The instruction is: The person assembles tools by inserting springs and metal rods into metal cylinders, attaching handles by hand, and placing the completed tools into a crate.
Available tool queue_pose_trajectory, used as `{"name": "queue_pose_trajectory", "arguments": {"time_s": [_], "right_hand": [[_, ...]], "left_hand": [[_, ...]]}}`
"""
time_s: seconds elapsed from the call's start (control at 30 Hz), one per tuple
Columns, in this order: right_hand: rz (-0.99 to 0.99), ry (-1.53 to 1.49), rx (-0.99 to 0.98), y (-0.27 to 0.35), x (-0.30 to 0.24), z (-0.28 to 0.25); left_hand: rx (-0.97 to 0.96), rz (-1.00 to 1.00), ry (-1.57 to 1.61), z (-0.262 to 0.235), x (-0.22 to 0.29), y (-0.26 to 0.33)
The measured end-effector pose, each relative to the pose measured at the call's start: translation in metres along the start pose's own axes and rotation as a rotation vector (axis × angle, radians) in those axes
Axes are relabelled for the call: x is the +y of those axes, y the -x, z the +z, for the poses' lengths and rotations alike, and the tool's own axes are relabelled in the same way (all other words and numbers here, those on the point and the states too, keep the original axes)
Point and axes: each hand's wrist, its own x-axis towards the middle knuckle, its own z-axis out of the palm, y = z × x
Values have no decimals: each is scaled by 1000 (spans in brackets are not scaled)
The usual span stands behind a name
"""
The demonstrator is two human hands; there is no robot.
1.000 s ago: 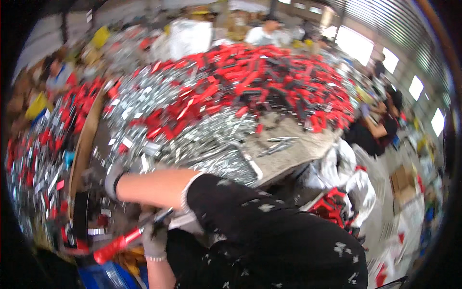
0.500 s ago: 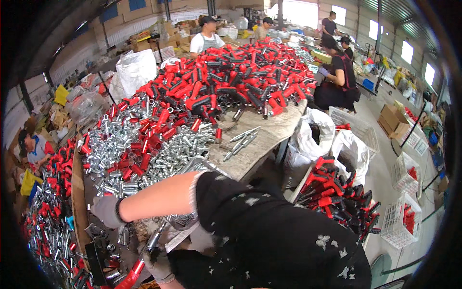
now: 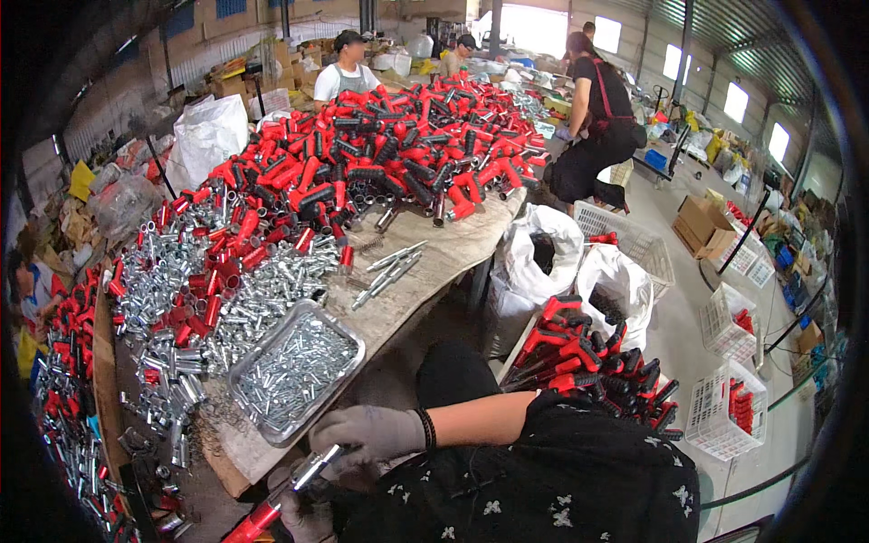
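Low in the view, my left hand [image 3: 306,509], in a grey glove, is closed around a tool with a red handle [image 3: 257,519] and a silver metal barrel [image 3: 315,467]. The barrel points up to the right. My right hand [image 3: 373,434], gloved too with a dark bracelet at its wrist, closes its fingers at the barrel's upper end; the fingertips are partly hidden. Just beyond the hands, a metal tray [image 3: 355,355] full of small silver pins or screws rests at the table's edge. Loose silver sleeves [image 3: 186,362] lie heaped left of it.
A large heap of red-and-black handles [image 3: 398,145] covers the far table [image 3: 434,262]. Several metal rods [image 3: 387,273] lie near its edge. White sacks [image 3: 534,262], a box of handles [image 3: 579,353] and white crates [image 3: 724,412] stand right. Co-workers [image 3: 602,118] are around the table.
My right hand has come back from the loose metal parts at the left to the tool's barrel. The tray is now uncovered. A co-worker at the right has risen from a crouch.
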Motion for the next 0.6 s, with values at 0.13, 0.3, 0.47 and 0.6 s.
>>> {"name": "queue_pose_trajectory", "arguments": {"time_s": [0.13, 0.3, 0.47, 0.6], "right_hand": [[68, -25, -59, 30, -7, 0], [406, -303, -58, 61, 5, 1], [497, -88, -286, 74, -1, -8], [282, -6, -92, 79, 0, -6]], "left_hand": [[-45, 42, 333, 13, -38, 5], [13, -14, 182, 24, -48, 14], [-15, 426, -841, 28, -46, 27], [-9, -4, -23, 38, -53, 22]]}}
